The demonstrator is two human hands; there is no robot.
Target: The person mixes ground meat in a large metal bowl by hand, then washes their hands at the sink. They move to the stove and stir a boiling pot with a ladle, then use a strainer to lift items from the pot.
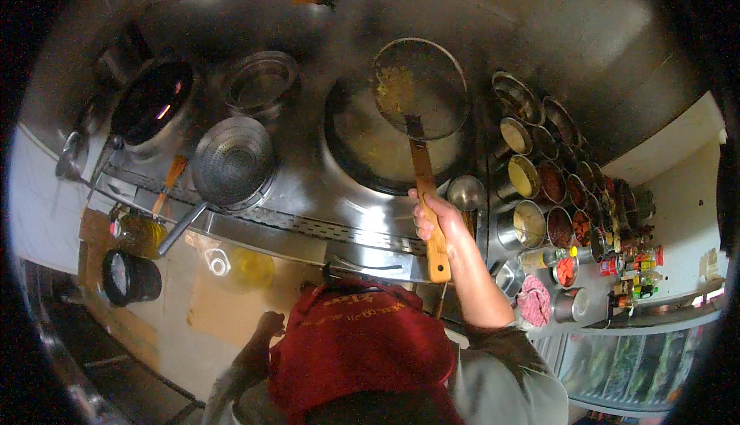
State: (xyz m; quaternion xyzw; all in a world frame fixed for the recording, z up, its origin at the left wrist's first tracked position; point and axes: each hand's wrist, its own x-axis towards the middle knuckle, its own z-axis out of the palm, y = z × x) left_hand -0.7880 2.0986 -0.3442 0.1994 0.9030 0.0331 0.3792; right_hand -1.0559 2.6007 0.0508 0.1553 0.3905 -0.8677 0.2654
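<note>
My right hand (pixel 432 218) grips the wooden handle (pixel 437 251) of a large round wire-mesh skimmer (pixel 430 87). Some yellowish pieces of food (pixel 394 87) lie in the left part of its mesh. Beneath the skimmer, a wide wok (pixel 370 153) set into the steel range holds a pale, cloudy liquid; the mesh covers part of it. My left hand (pixel 272 324) hangs low beside the red apron (pixel 358 344), in shadow. Its fingers are too dark to make out, and nothing can be seen in it.
Left of the wok are a perforated metal ladle (pixel 232 156), a pot of dark liquid (pixel 153 101) and a brush (pixel 171 179). A metal ladle (pixel 465 192) rests right of it. Several ingredient tins (pixel 523 176) crowd the right counter. Oil jugs (pixel 248 268) stand on the floor.
</note>
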